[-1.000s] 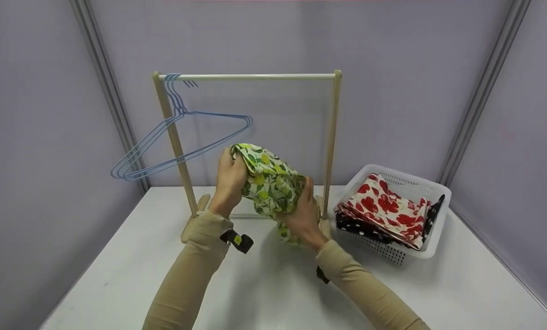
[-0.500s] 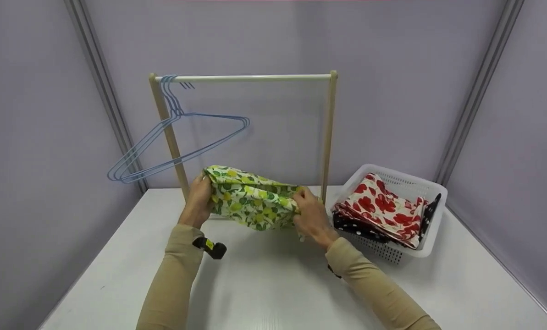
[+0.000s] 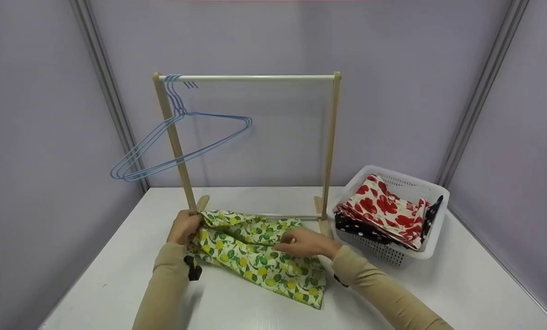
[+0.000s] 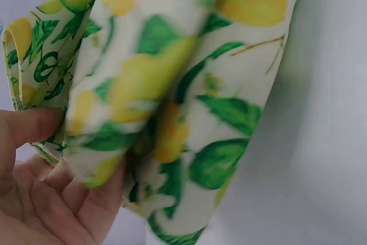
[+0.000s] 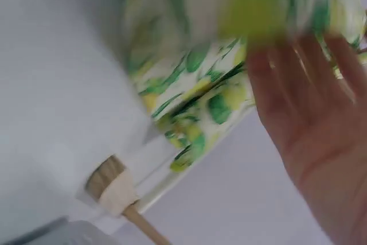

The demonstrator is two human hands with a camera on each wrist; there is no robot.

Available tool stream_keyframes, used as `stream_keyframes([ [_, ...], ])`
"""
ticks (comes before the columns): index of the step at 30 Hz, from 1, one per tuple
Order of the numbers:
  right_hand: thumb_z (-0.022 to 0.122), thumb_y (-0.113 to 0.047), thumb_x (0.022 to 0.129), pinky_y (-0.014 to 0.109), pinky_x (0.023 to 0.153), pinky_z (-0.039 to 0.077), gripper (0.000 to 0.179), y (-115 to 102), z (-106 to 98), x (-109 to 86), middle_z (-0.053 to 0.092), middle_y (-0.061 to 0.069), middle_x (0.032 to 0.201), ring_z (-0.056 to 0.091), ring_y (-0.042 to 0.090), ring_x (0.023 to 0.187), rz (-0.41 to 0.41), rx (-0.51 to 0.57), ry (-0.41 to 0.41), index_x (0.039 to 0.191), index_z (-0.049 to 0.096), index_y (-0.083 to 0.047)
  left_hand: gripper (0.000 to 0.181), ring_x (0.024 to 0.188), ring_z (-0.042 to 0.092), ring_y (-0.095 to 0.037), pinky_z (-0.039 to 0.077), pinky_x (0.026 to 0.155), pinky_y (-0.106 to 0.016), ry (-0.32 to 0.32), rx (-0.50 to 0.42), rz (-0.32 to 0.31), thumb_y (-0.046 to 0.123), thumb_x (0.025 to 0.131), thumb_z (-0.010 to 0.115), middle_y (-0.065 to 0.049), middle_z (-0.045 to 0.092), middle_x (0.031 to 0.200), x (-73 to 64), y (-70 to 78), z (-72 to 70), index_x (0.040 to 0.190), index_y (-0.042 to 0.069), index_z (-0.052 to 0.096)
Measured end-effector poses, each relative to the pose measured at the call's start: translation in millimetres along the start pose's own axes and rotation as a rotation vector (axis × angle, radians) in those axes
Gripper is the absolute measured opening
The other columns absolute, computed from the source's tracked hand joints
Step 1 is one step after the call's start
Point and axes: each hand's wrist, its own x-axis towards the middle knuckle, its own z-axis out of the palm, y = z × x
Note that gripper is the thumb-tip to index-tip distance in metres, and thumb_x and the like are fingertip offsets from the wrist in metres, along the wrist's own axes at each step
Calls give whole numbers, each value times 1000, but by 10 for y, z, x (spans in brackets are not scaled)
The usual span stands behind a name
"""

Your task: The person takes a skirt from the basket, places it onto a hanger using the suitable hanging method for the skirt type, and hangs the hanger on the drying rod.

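Observation:
A cloth item with a yellow-and-green lemon print (image 3: 259, 263) spreads in folds across the table in front of the rack. At its left end my left hand (image 3: 184, 227) grips the bunched edge. Thumb and fingers close around the folds in the left wrist view, where the cloth (image 4: 229, 107) hangs loosely from the left hand (image 4: 51, 199). My right hand (image 3: 307, 243) is over the right part of the cloth. Seen from the right wrist, the right hand (image 5: 315, 119) has fairly straight fingers, with the tips hidden behind a blurred fold of the cloth (image 5: 200, 78).
A wooden rack with a white rail (image 3: 255, 78) stands behind the cloth. Several blue wire hangers (image 3: 200, 150) hang at its left end. To the right is a white perforated basket (image 3: 431, 247) holding red-flowered fabric (image 3: 383, 206) and black dotted fabric (image 3: 362, 228).
The lemon-print cloth has come down from the air onto the table and spread out. My left hand moved left and down with its edge; my right hand let go of its corner.

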Motion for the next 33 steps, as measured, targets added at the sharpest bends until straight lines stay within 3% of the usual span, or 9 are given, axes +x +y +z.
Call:
stream_keyframes([
  [3, 66, -31, 94, 47, 90, 52, 42, 106, -3, 35, 67, 16, 117, 64, 31, 106, 120, -29, 145, 125, 62, -3, 45, 72, 46, -17, 40, 62, -30, -8, 19, -15, 12, 97, 38, -14, 52, 96, 24, -14, 8, 136, -7, 48],
  [10, 70, -18, 91, 53, 101, 45, 73, 293, 54, 91, 47, 23, 144, 53, 39, 126, 311, 125, 201, 151, 32, -4, 37, 74, 49, -19, 42, 62, -31, -1, 92, 30, 10, 96, 39, -14, 53, 95, 46, -72, 42, 125, -6, 56],
  [14, 59, -1, 91, 51, 88, 51, 42, 321, 13, 105, 62, 23, 123, 63, 37, 104, 256, 150, 361, 132, 54, 4, 34, 69, 48, -17, 41, 61, -31, 2, 90, 97, 10, 98, 37, -15, 55, 91, 62, -65, 34, 120, -5, 58],
  [18, 50, 7, 86, 42, 68, 52, 28, 272, -159, 153, 68, 21, 96, 60, 26, 73, 220, 153, 595, 108, 67, 6, 42, 98, 59, -33, 49, 83, -44, 30, 84, 138, 15, 102, 32, -25, 59, 114, 99, -17, 59, 135, -1, 52],
  [21, 52, -3, 92, 41, 60, 54, 26, 216, -327, 192, 68, 22, 87, 58, 20, 57, 314, 357, 678, 114, 66, 1, 42, 107, 55, -38, 47, 88, -47, 112, 113, 148, 18, 101, 33, -28, 55, 125, 124, 51, 118, 133, -1, 54],
  [26, 55, -13, 99, 45, 75, 59, 38, 186, -526, 244, 66, 28, 106, 72, 29, 73, 389, 775, 724, 136, 54, -5, 34, 61, 50, -18, 44, 59, -34, 220, 53, 149, 18, 103, 37, -12, 56, 80, 202, 171, 219, 115, -2, 61],
  [28, 51, -13, 101, 46, 86, 57, 44, 226, -566, 290, 58, 29, 127, 70, 35, 97, 344, 808, 725, 144, 44, -3, 37, 68, 57, -22, 49, 65, -36, 182, -61, 159, 19, 106, 36, -16, 62, 91, 229, 211, 243, 129, -1, 56],
  [30, 47, -15, 103, 47, 103, 47, 54, 268, -581, 326, 39, 26, 149, 55, 36, 127, 283, 796, 692, 153, 28, -4, 45, 100, 63, -29, 53, 85, -41, 72, -172, 173, 20, 107, 34, -23, 58, 123, 246, 239, 254, 148, 1, 36],
  [33, 44, -18, 104, 52, 118, 24, 69, 328, -534, 340, 7, 15, 165, 21, 34, 149, 229, 761, 593, 159, 2, -14, 60, 140, 36, -38, 42, 102, -49, -121, -247, 196, 17, 107, 33, -24, 23, 158, 260, 217, 267, 158, 9, 3],
])
